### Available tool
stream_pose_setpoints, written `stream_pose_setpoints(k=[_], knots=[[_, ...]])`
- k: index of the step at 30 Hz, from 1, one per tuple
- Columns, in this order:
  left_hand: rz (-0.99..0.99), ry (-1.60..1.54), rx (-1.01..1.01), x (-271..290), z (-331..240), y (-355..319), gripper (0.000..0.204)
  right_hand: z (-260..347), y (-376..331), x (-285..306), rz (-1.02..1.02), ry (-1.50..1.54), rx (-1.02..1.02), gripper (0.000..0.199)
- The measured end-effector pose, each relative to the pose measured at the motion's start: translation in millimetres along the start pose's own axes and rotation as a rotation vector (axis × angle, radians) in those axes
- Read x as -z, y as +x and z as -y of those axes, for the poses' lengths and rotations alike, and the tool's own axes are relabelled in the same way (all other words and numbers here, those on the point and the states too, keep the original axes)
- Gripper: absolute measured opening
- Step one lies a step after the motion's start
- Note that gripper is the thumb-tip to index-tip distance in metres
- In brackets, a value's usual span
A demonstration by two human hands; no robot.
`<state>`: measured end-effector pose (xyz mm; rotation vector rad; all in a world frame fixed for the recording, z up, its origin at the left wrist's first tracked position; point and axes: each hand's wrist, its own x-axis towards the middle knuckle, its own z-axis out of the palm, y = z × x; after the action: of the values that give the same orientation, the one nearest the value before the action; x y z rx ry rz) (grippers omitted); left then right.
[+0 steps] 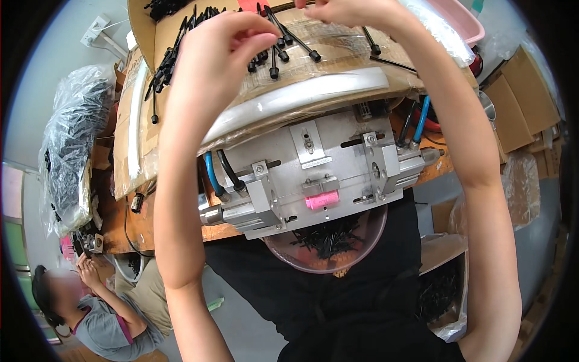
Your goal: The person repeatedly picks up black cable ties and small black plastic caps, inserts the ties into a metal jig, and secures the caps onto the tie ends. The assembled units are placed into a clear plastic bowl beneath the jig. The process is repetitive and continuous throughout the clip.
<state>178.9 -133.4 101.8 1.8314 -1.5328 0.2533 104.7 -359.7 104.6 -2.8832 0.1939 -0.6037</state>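
Left hand [241,37]: your thumb and forefinger curl near each other, narrow gap; can't tell if they pinch anything. Right hand [347,11]: fingers bent, cut off by the top edge; grip unclear.

Progress, judged: many slim black plastic rods with knobbed ends [309,50] remain loose on the taped brown cardboard [338,51] beyond the silver metal fixture [274,140]; thin black pieces [329,238] fill your translucent bowl [289,262], finished or not unclear.

Rod just right of your left hand: long axis slanting, knob toward you and rightward.
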Motion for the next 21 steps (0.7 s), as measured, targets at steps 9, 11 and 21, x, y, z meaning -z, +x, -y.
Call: stream_pose_setpoints(k=[9, 11, 21], knots=[[-0.227, -0.391, 0.288, -10, -40, -90, 0.010, 42, -94, 53, -0.256, 0.983, -0.102, 0.026], [-0.268, -0.200, 0.221, -19, -49, -119, 0.019, 57, -119, 55, -0.272, 1.080, -0.128, 0.026], [0.206, 0.293, 0.240, -96, -127, -200, 0.070, 71, -206, 34, -0.286, 1.013, -0.104, 0.030]])
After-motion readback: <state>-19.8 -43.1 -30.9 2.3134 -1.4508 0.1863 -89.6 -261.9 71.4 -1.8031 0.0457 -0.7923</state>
